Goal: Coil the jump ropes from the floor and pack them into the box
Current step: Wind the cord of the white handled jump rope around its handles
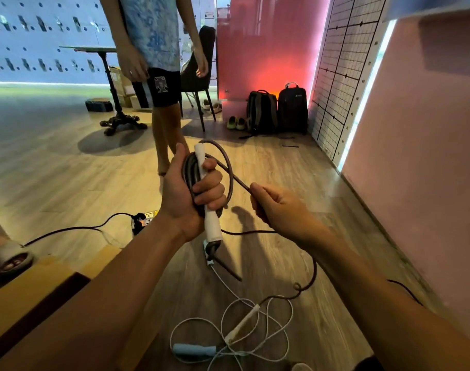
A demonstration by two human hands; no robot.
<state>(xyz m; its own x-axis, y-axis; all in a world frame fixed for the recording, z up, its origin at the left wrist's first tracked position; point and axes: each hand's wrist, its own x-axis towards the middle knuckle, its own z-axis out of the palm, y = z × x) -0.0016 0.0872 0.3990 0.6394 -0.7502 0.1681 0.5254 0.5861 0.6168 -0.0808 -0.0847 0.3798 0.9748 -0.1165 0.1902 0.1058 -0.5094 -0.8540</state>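
My left hand [185,194] grips a white handle [212,223] of a dark jump rope together with several coils of its cord [230,180]. My right hand [279,207] pinches the same dark cord just right of the coils. The rest of the cord trails down to the floor, ending at a second white handle [243,326]. A white-corded jump rope [228,314] with a light blue handle [193,349] lies tangled on the floor below my arms. The cardboard box [36,293] sits open at the lower left.
A person in dark shorts [159,84] stands just beyond my hands. A black power cable and socket strip [143,219] lie on the wooden floor at left. Two backpacks [278,111], shoes, a chair and a pedestal table [116,84] stand further back. A pink wall runs along the right.
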